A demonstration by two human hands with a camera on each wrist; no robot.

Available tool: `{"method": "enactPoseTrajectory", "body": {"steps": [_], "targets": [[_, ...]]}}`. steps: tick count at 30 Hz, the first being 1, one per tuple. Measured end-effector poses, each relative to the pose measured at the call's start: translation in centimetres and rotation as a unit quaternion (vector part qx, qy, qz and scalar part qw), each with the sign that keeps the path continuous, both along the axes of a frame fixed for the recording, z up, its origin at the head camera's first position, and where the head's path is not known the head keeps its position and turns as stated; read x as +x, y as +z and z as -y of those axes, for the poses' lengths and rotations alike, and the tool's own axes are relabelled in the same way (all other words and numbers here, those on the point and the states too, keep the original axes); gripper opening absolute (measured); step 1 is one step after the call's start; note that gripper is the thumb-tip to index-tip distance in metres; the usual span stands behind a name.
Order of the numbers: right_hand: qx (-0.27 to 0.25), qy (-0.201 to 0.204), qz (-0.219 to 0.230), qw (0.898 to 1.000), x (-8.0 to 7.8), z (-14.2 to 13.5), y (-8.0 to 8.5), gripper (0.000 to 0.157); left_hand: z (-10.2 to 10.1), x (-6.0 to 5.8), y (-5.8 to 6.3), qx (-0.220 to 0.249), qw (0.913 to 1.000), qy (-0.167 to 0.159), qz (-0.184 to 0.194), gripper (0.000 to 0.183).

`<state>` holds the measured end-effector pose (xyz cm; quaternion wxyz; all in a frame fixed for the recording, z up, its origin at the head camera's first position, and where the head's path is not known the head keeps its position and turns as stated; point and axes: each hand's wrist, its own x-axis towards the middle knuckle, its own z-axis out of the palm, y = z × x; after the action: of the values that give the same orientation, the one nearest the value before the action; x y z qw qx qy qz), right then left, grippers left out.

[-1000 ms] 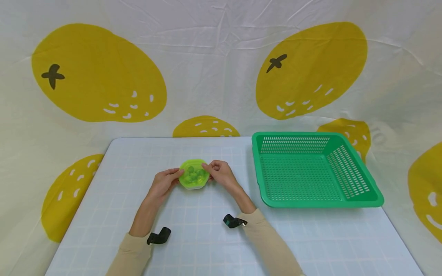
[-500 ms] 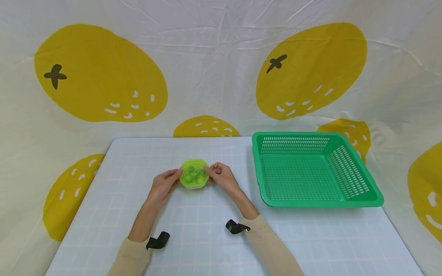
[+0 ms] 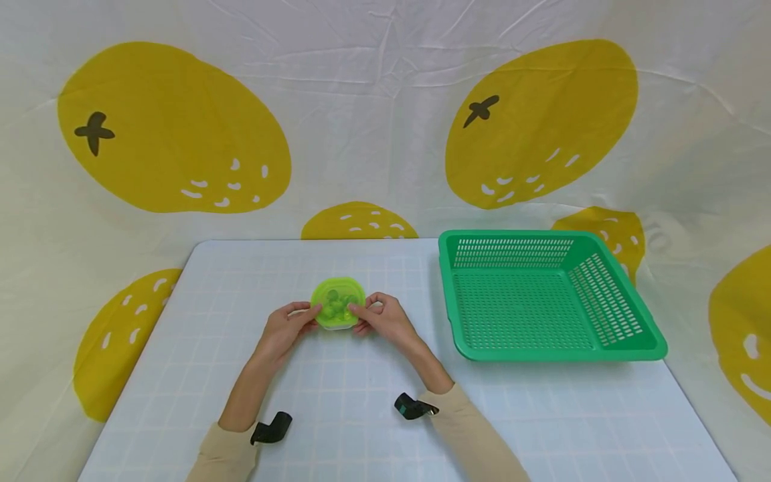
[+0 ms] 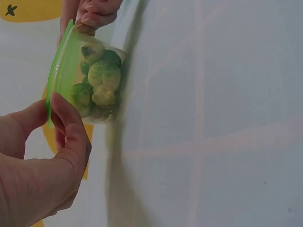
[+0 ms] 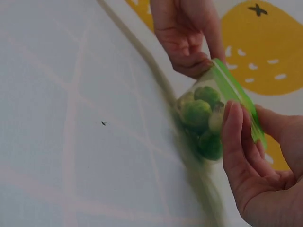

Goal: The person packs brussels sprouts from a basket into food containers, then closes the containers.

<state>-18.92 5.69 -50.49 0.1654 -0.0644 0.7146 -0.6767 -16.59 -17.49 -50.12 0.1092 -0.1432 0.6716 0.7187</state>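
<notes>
A small clear container (image 4: 121,56) with a translucent lime-green lid (image 3: 337,285) sits near the middle of the table. Several Brussels sprouts (image 4: 104,74) show through its side in both wrist views. My left hand (image 3: 286,329) pinches the lid's left edge, thumb on top and fingers curled beneath. At the opposite edge my right hand (image 3: 390,321) grips the lid likewise, its thumb lying over the near right corner. The lid covers the top of the container.
A large green plastic basket (image 3: 560,356) stands on the right side of the table (image 3: 337,402), bare inside. A white cloth (image 3: 361,134) with big yellow fruit prints hangs behind the table.
Both hands have shifted a little toward me along the lid's edges, and the right thumb has moved onto the near right corner. The container stays in nearly the same spot.
</notes>
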Motion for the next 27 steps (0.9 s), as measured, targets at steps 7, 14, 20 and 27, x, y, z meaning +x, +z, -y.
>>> {"method": "enactPoseTrajectory", "body": {"steps": [7, 14, 20, 27], "targets": [[0.002, -0.01, -0.002, 1.0, 0.16, 0.2, 0.09, 0.03, -0.17, -0.02, 0.1, -0.042, 0.9988, -0.012, -0.023, 0.044], [0.0, -0.011, -0.004, 1.0, 0.08, 0.28, 0.12, 0.029, -0.34, 0.06, 0.51, -0.076, 0.9961, -0.019, -0.039, 0.041], [-0.001, -0.012, 0.001, 1.0, 0.03, 0.36, 0.37, 0.028, -0.37, 0.02, 0.51, -0.079, 0.9956, -0.019, -0.046, 0.038], [-0.005, -0.004, 0.004, 1.0, 0.08, 0.29, 0.23, 0.028, -0.32, 0.12, 0.27, -0.074, 0.9967, -0.013, -0.031, 0.039]]}}
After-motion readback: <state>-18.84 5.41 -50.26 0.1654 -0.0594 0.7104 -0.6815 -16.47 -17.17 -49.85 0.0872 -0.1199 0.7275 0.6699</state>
